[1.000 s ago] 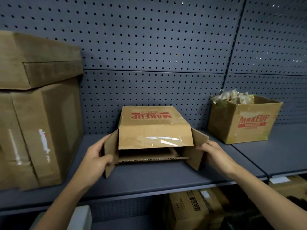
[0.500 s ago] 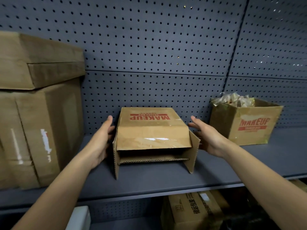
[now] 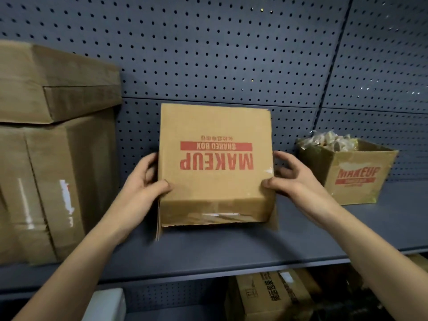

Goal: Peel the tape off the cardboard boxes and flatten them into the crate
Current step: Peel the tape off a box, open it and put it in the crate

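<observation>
Both hands are clamped on the small cardboard box (image 3: 215,165) with the upside-down MAKEUP print, which sits tipped up on the gray shelf (image 3: 231,249) in front of the pegboard wall (image 3: 220,54). The left hand (image 3: 143,188) wraps the left edge, thumb pressed on the front face and fingers curled around the side, and the right hand (image 3: 294,181) mirrors it on the right edge, thumb on the face and fingers hooked behind. So this looks like the bit where you turn the box to get at the taped seam. To do that well I'd keep the grip low and even on both sides so it doesn't twist, and bring the shiny strip of tape (image 3: 220,215) along the bottom edge round to face you before picking at a corner of it. Go slow on the peel, thin cardboard like this probably tears if you yank. Hard to say much more: the bottom flaps are blurry and I can't tell if they're open or still stuck, and the back of the box is hidden. No crate anywhere in view. The big box (image 3: 46,158) on the left is cut off by the frame, the open box (image 3: 347,172) on the right holds crinkly wrapped stuff I can't identify, and more boxes (image 3: 271,295) sit in shadow on the level below.
</observation>
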